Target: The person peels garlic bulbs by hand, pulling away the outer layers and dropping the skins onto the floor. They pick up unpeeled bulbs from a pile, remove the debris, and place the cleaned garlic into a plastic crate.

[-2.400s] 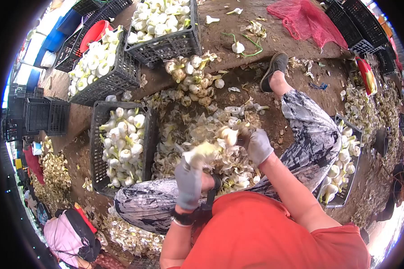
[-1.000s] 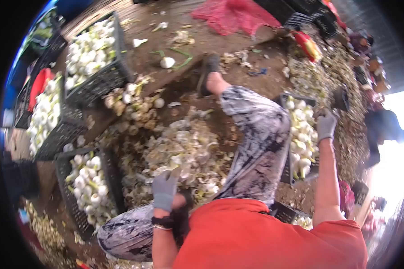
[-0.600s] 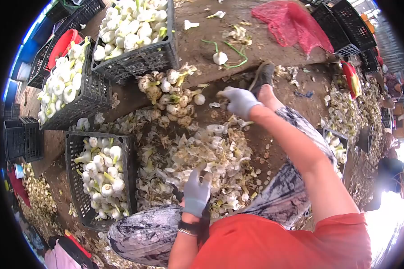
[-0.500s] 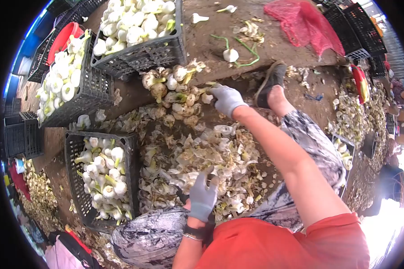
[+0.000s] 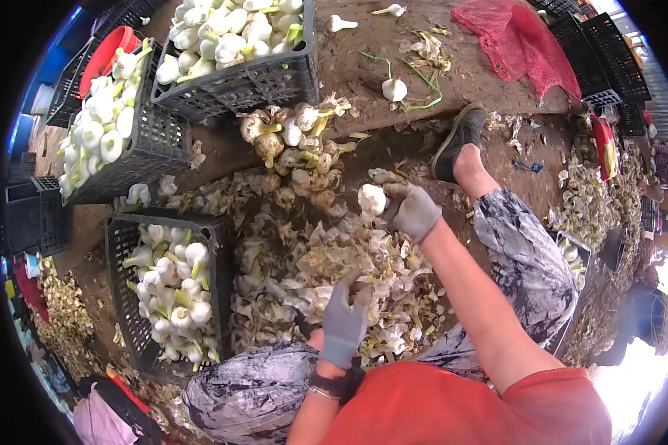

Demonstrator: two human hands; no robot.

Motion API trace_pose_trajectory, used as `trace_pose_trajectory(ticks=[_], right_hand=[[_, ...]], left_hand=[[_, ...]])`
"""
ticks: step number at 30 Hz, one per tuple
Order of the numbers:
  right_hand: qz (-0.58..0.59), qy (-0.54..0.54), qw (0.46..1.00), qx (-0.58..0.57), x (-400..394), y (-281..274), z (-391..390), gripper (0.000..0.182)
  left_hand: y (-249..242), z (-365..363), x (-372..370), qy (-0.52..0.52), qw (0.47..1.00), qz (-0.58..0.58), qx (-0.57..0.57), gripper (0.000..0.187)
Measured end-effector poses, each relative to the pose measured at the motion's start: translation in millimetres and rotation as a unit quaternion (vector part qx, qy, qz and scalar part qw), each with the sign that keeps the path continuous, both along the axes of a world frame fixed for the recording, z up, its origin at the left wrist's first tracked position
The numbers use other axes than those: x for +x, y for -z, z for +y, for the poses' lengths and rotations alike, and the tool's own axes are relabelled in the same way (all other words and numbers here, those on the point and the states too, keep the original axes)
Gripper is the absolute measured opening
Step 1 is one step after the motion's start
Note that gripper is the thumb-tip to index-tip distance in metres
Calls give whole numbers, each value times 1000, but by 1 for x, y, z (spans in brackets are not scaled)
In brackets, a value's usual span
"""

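My right hand, in a grey work glove, grips a whitish garlic bulb at its fingertips, over the near side of a pile of unpeeled garlic. That pile has brown roots and dirty skins. My left hand, gloved too, hovers low over a heap of loose garlic skins, thumb and fingers apart with nothing visible between them. Left of the skins, a black crate contains cleaned white garlic bulbs with short green stems.
Two more black crates of white garlic stand at the upper left, near a red bucket. A lone bulb with green string and a red mesh bag lie on the ground ahead. Another person sits at far right.
My right hand has drawn back from the unpeeled pile toward me, bringing a garlic bulb with it. My left hand has shifted only slightly. The view has moved a little.
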State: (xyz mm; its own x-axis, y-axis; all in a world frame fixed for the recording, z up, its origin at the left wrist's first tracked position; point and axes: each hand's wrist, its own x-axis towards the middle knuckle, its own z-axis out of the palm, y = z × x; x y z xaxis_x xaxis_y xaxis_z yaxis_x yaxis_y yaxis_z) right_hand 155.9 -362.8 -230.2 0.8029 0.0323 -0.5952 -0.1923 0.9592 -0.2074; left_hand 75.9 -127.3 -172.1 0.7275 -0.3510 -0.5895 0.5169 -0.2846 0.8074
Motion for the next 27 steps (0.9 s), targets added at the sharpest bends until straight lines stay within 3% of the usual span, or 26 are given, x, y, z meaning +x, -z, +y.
trace_pose_trajectory(ticks=[3,4,5,7,8,9,10,11,12,13,15,16,17,18,19,21,22,25,26,27], right_hand=[[-19,26,997,75,-25,-26,30,20],[-75,-8,997,34,-31,-37,41,16],[-114,-61,991,-16,-34,-41,53,16],[-139,-191,960,-152,-40,-68,84,22],[-159,-206,951,-167,-39,-79,99,26],[-180,-223,941,-180,-37,-86,109,30],[-168,-244,948,-117,-31,-88,105,34],[-165,-266,921,-230,-23,-88,100,34],[-107,-298,898,-305,-11,-79,95,36],[-47,-327,865,-377,2,-63,88,38],[-39,-328,713,-618,25,-15,80,46],[-35,-330,716,-614,40,-12,82,46],[-56,-300,594,-744,55,-13,88,46],[-75,-260,452,-850,68,-10,92,47],[-71,-263,456,-847,80,-8,93,47],[-46,-426,342,-836,107,-3,90,43],[-46,-434,345,-831,117,6,84,37],[-13,-342,504,-793,111,16,75,31],[-12,-342,502,-794,103,8,74,31],[-19,-356,579,-733,88,-8,75,31]], left_hand=[[-30,0,8,-53,997,-43,-27,52],[-44,3,19,-31,990,-136,-9,59],[-49,4,21,-33,989,-141,-8,59],[-58,6,26,-137,972,-178,-64,60],[-83,10,40,-79,958,-267,74,57],[-74,31,45,-113,970,-201,76,50],[-93,39,58,-200,963,-171,56,44],[-97,60,70,-192,911,-310,192,44],[-97,83,77,-243,867,-338,273,45],[-102,108,86,-263,838,-335,342,47],[-100,131,95,-283,811,-352,373,49],[-98,131,98,-303,801,-399,328,49],[-94,131,100,-321,788,-443,282,50],[-86,129,100,-293,835,-374,280,48],[-82,120,98,-287,836,-371,284,48],[-83,77,97,-220,915,-212,264,50],[-79,67,94,-201,937,-197,206,53],[-48,54,80,-136,966,-189,109,58],[-39,51,76,-87,974,-197,72,59],[-33,47,73,-88,974,-197,70,59]])
